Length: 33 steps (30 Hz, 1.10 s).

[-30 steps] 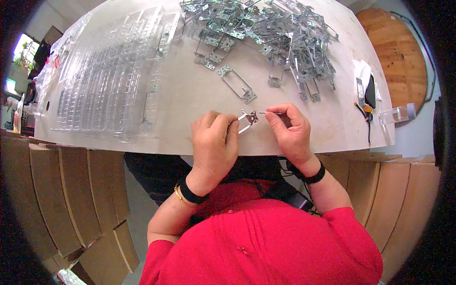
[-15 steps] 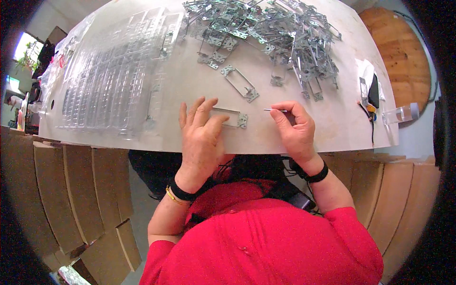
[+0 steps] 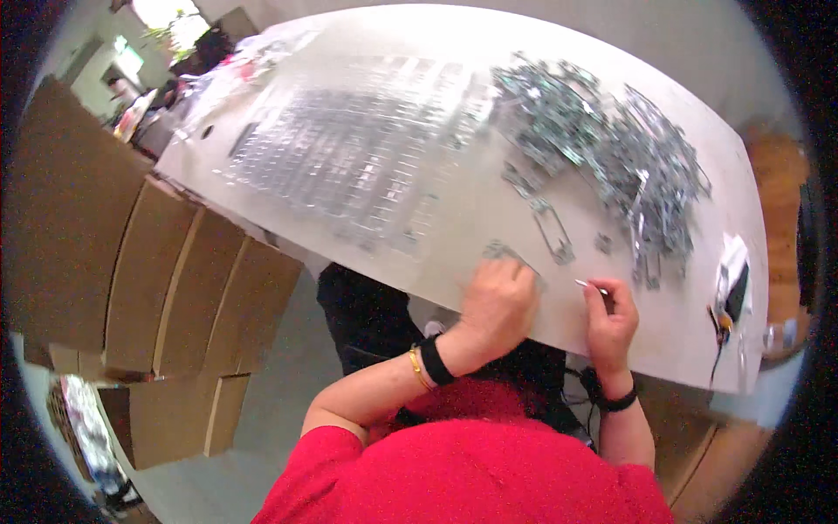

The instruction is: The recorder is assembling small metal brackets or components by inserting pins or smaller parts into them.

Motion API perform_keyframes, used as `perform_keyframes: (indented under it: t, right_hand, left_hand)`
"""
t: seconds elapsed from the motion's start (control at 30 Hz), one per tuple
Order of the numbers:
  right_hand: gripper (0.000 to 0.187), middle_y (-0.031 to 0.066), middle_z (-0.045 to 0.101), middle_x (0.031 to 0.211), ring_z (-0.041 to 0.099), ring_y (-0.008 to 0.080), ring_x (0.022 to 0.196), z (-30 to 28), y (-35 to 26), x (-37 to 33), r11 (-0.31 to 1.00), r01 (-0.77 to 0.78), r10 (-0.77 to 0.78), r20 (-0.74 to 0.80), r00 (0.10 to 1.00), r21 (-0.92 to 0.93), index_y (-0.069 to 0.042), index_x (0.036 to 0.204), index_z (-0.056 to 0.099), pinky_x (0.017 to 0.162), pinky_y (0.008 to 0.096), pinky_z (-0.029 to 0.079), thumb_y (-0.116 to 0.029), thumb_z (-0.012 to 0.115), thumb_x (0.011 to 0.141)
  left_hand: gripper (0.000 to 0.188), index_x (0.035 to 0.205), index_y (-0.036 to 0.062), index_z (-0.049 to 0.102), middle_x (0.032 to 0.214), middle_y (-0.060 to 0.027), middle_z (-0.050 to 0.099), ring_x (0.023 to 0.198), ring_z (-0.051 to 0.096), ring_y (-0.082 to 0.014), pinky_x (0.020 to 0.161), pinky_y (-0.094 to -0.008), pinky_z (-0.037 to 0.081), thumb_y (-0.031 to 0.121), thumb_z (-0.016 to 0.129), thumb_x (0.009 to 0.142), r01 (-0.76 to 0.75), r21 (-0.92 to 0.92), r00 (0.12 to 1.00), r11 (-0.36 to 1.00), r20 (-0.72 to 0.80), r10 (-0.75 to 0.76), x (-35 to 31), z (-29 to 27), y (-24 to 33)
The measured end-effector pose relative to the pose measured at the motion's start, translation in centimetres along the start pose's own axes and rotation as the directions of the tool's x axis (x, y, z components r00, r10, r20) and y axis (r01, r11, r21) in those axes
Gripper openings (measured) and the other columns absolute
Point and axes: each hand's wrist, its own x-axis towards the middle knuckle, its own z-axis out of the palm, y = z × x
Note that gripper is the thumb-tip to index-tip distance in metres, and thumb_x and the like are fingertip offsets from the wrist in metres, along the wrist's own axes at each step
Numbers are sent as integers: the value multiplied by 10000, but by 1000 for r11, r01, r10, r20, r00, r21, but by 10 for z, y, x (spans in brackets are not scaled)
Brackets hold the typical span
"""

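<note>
My left hand (image 3: 496,301) lies over a flat metal bracket (image 3: 504,253) on the white table (image 3: 454,210), fingers curled on it; only the bracket's far end shows past my knuckles. My right hand (image 3: 609,316) is pinched on a small thin metal pin (image 3: 587,284) that sticks out to the left. A second loose bracket (image 3: 553,230) lies just beyond, between my hands. The picture is blurred by head motion.
A big heap of grey metal brackets (image 3: 602,148) fills the table's far right. Rows of finished pieces in clear plastic (image 3: 349,148) cover the left half. Cardboard boxes (image 3: 157,271) stand at my left. A dark device with a cable (image 3: 731,293) lies at the right edge.
My view has swung left, so the boxes fill more of the picture. My left hand laid the bracket flat on the table and slid it left. My right hand still pinches the pin.
</note>
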Motion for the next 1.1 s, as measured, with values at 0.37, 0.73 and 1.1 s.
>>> perform_keyframes:
  t: [0.37, 0.73, 1.1]
  right_hand:
    - [51, -38, 648, 927, 550, 49, 812, 0, 27, 8, 998, 56, -55, 58, 997, -11, -42, 1049, 683, 735, 225, 453, -71, 686, 1007]
    - [45, -37, 639, 935, 563, 58, 853, -2, 26, 14, 997, 42, -37, 95, 995, -58, -46, 1052, 667, 781, 230, 463, -69, 672, 1014]
    - [18, -55, 607, 856, 510, 45, 731, -8, 28, 28, 990, -132, 137, 92, 986, -56, -69, 1024, 661, 638, 222, 412, -84, 667, 1016]
  left_hand:
    - [107, 915, 21, 597, 828, -223, 640, 807, 636, -471, 726, -539, 511, 112, 653, 902, 78, -332, 987, 940, 158, -26, -3, -75, -6]
    - [113, 1059, 28, 667, 883, -102, 680, 837, 655, -160, 777, -332, 535, 65, 631, 959, 243, -215, 945, 946, -168, -281, 1, -233, -83]
    - [156, 1091, 56, 730, 813, -30, 696, 638, 646, -100, 571, -270, 503, 60, 608, 995, 499, -205, 675, 842, -518, -526, -28, -342, -228]
